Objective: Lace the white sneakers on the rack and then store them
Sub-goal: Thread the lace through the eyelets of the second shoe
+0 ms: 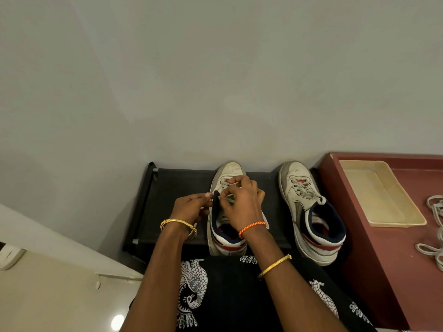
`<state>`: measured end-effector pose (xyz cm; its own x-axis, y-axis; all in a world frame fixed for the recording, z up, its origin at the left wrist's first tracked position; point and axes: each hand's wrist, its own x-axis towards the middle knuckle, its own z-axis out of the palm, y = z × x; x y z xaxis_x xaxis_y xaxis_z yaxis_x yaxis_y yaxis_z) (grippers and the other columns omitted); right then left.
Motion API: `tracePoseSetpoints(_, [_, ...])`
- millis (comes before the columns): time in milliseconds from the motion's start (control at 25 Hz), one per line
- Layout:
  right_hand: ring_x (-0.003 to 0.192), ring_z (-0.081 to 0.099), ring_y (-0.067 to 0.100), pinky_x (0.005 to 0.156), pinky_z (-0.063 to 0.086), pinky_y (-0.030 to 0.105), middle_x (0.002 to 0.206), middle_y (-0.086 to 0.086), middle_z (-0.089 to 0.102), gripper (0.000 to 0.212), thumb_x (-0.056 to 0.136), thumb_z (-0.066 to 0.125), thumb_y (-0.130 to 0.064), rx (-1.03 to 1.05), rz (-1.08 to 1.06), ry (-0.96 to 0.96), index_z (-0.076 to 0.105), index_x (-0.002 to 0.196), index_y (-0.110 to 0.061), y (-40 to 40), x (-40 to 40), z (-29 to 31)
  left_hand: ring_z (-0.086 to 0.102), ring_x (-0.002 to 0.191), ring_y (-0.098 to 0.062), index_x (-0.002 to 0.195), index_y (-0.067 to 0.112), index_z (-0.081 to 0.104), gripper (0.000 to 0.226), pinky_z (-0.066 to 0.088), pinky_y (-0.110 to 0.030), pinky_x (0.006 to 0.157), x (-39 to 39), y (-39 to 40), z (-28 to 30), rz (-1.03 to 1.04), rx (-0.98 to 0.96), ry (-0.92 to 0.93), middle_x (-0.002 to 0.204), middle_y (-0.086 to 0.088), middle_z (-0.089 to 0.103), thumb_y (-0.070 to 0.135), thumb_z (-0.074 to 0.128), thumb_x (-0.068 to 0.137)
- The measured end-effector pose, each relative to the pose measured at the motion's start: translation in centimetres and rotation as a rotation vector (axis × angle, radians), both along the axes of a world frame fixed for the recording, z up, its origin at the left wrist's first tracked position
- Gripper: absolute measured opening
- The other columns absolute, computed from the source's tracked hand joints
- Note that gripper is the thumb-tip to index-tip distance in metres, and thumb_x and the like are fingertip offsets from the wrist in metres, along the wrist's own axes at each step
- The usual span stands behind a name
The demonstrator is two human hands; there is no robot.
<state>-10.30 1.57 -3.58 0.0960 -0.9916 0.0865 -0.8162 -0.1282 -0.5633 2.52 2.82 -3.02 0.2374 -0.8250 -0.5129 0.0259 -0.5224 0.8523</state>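
Note:
Two white sneakers with navy collars and red stripes stand toes to the wall on a black rack (177, 185). The right sneaker (309, 212) is laced. Both my hands work over the left sneaker (227, 173), covering its tongue and most of its eyelets. My right hand (242, 202) pinches the white lace (224, 182) above the tongue. At the shoe's left side, my left hand (191, 207) pinches the other lace end by the navy collar.
A maroon cabinet top (393, 248) stands to the right of the rack and carries a cream tray (381, 195) and loose white laces (434, 226). A grey wall is right behind the shoes. Pale floor (55, 298) lies at the lower left.

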Motion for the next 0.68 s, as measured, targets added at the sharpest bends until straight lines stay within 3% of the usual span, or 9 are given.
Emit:
tracePoseSetpoints(160, [0.127, 0.033, 0.021, 0.104, 0.021, 0.036, 0.132, 0.002, 0.045, 0.018, 0.089, 0.063, -0.023, -0.030, -0.023, -0.023, 0.069, 0.105, -0.017, 0.1, 0.8, 0.0, 0.050, 0.065, -0.012, 0.097, 0.009, 0.067, 0.013, 0.040, -0.022, 0.054, 0.2, -0.4, -0.6, -0.018, 0.062, 0.064, 0.084, -0.004, 0.063, 0.016, 0.059, 0.091])
tracePoseSetpoints(360, [0.132, 0.025, 0.024, 0.109, 0.019, 0.040, 0.141, 0.005, 0.032, 0.054, 0.083, 0.066, -0.021, 0.070, -0.072, 0.116, 0.043, 0.132, -0.025, 0.3, -0.2, -0.3, 0.049, 0.064, -0.010, 0.091, 0.011, 0.063, 0.007, 0.040, -0.021, 0.054, 0.5, -0.6, -0.4, 0.210, -0.014, 0.005, 0.076, -0.003, 0.057, 0.014, 0.057, 0.092])
tracePoseSetpoints(520, [0.128, 0.030, 0.027, 0.106, 0.024, 0.043, 0.137, 0.008, 0.033, 0.059, 0.080, 0.068, -0.020, 0.145, -0.218, 0.084, 0.040, 0.132, -0.022, 0.7, -2.1, -0.5, 0.054, 0.071, -0.006, 0.103, 0.014, 0.062, 0.012, 0.044, -0.020, 0.059, 2.7, -0.9, -0.3, 0.561, -0.184, 0.058, 0.096, -0.005, 0.062, 0.017, 0.057, 0.092])
tracePoseSetpoints(680, [0.127, 0.035, 0.029, 0.105, 0.030, 0.045, 0.135, 0.010, 0.034, 0.062, 0.077, 0.072, -0.034, 0.252, -0.280, 0.002, 0.040, 0.129, -0.019, 0.8, -2.7, -0.6, 0.060, 0.074, -0.004, 0.108, 0.011, 0.063, 0.018, 0.049, -0.015, 0.061, 5.1, -0.3, 0.0, 0.907, -0.415, -0.018, 0.101, -0.002, 0.063, 0.016, 0.057, 0.092])
